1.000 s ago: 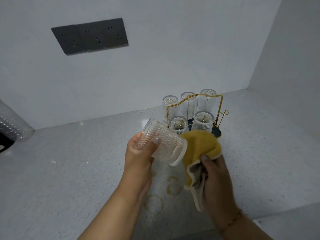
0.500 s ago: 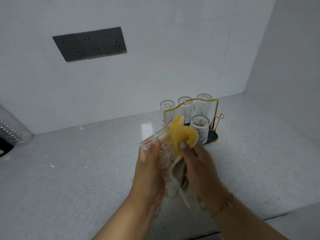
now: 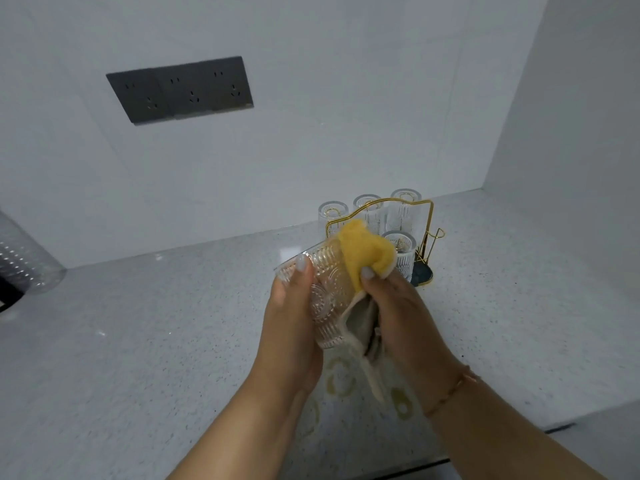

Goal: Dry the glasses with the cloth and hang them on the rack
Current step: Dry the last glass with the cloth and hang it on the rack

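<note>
Gripping glass point(image 3: 325, 299), cloth point(image 3: 363, 254): curled fingers point(image 3: 300, 271).

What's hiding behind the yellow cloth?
Behind the yellow cloth stands the gold rack with upside-down glasses on it: four show. The cloth covers the rack's front left part, so whether another glass hangs there cannot be seen.

Yellow cloth point(image 3: 363, 252), clear embossed glass point(image 3: 323, 296), gold wire rack point(image 3: 429, 216), grey-speckled counter point(image 3: 156, 341).
</note>
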Motion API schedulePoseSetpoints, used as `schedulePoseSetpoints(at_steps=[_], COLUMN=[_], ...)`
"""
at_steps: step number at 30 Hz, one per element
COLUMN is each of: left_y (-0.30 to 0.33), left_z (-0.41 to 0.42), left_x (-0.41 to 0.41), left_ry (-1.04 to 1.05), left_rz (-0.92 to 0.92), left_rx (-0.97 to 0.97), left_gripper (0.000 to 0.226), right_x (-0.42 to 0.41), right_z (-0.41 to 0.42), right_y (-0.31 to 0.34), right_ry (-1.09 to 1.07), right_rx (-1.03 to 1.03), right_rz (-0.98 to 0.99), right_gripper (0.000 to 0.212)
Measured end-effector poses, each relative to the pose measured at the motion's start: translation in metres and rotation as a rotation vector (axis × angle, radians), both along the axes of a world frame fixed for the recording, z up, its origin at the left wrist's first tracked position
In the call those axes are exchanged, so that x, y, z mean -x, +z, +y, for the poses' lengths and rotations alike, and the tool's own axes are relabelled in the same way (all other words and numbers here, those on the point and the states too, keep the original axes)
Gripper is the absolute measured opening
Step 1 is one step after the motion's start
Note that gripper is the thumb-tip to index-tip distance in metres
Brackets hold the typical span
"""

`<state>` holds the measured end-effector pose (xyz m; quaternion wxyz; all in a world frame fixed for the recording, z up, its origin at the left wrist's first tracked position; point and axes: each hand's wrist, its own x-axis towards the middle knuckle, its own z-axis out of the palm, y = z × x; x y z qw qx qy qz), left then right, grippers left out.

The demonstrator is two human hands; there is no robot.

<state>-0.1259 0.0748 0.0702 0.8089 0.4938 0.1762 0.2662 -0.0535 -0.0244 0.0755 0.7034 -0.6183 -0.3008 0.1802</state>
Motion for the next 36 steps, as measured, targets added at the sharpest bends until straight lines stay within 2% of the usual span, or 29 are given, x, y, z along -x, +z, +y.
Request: schedulePoseSetpoints(at_steps=[1, 2, 4, 6, 7, 9, 11, 13, 16, 19, 21, 23, 25, 26, 29, 33, 36], left_y=[0.002, 0.002, 0.001, 0.000, -0.001, 0.001, 0.006, 0.010, 0.009, 0.001, -0.003, -0.003, 0.000, 0.002, 0.008, 0.011, 0.011], left_z=[0.003, 0.006, 0.010, 0.008, 0.006, 0.000, -0.003, -0.002, 0.002, 0.001, -0.006, -0.011, -0.009, -0.007, -0.009, -0.009, -0.003], left_x=[-0.001, -0.001, -0.002, 0.000, 0.000, 0.000, 0.000, -0.002, -0.005, -0.008, -0.007, -0.006, -0.006, -0.004, -0.001, 0.002, 0.002], left_ry=[0.032, 0.050, 0.055, 0.017, -0.010, -0.071, -0.095, -0.088, -0.078, 0.094, 0.166, 0.133, 0.066, 0.041, -0.017, -0.093, -0.151], left_rz=[0.009, 0.016, 0.040, 0.033, 0.009, -0.022, -0.027, -0.039, -0.014, 0.134, 0.157, 0.105, 0.050, 0.027, 0.011, -0.070, -0.053], left_rx=[0.014, 0.036, 0.082, 0.088, 0.064, -0.007, -0.047, -0.106, -0.115, -0.110, -0.101, -0.113, -0.125, -0.100, -0.052, -0.105, -0.069], left_gripper=[0.081, 0.085, 0.092, 0.080, 0.070, 0.062, 0.069, 0.078, 0.087, 0.091, 0.084, 0.094, 0.104, 0.102, 0.094, 0.074, 0.084], right_x=[0.004, 0.012, 0.031, 0.032, 0.025, 0.011, -0.005, -0.012, -0.004, 0.002, 0.010, 0.022, 0.027, 0.026, 0.010, -0.006, -0.003], right_z=[-0.002, -0.004, -0.004, -0.004, -0.003, -0.001, 0.001, 0.003, 0.000, -0.002, -0.001, 0.001, 0.001, 0.000, -0.005, -0.003, -0.001], right_y=[0.000, -0.005, -0.010, -0.012, -0.008, 0.004, 0.006, -0.003, -0.008, -0.011, -0.014, -0.015, -0.015, -0.011, 0.005, 0.003, -0.006], right_ry=[0.020, 0.009, -0.065, -0.076, -0.061, -0.018, 0.019, -0.003, -0.066, -0.133, -0.196, -0.235, -0.226, -0.213, -0.090, 0.083, 0.052], right_rx=[0.009, 0.034, 0.046, 0.063, 0.057, 0.020, -0.007, -0.034, -0.146, -0.195, -0.130, -0.069, -0.043, -0.033, -0.049, -0.179, -0.231], right_rz=[0.015, -0.078, -0.413, -0.628, -0.600, -0.267, 0.137, 0.283, 0.266, 0.169, 0.011, -0.212, -0.324, -0.283, 0.047, 0.430, 0.504], right_gripper=[0.019, 0.020, 0.039, 0.050, 0.048, 0.030, 0.014, 0.009, 0.026, 0.021, 0.024, 0.034, 0.038, 0.033, 0.025, 0.040, 0.056])
